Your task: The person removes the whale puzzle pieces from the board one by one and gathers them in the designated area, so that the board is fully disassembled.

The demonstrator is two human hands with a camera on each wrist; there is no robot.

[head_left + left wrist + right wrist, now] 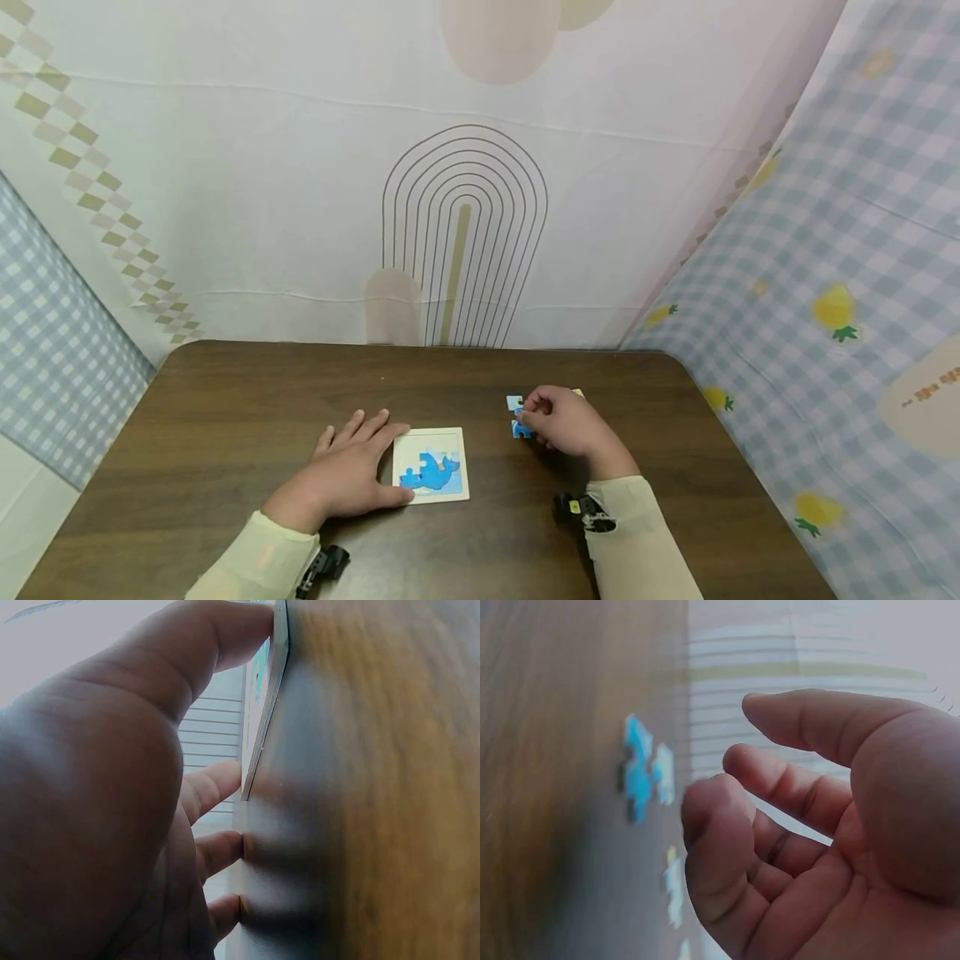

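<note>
A small square jigsaw tray (464, 467) lies on the table, partly filled with pieces of a blue whale-like picture (435, 473). My left hand (348, 477) lies spread at its left side, the thumb on the lower left corner and a fingertip at the upper left corner. In the left wrist view the thumb rests on the tray edge (268, 720). My right hand (567, 423) hovers over loose puzzle pieces, thumb and fingers bent with a gap between them. A blue piece (637, 776) and a pale piece (664, 772) lie beyond its fingertips.
More loose pieces (674, 889) lie beside the right hand, and a yellow-edged one (577, 392) shows behind it. The brown table (262, 392) meets a patterned white cloth (300, 208) at the back. A checked cloth (780, 400) hangs along the right.
</note>
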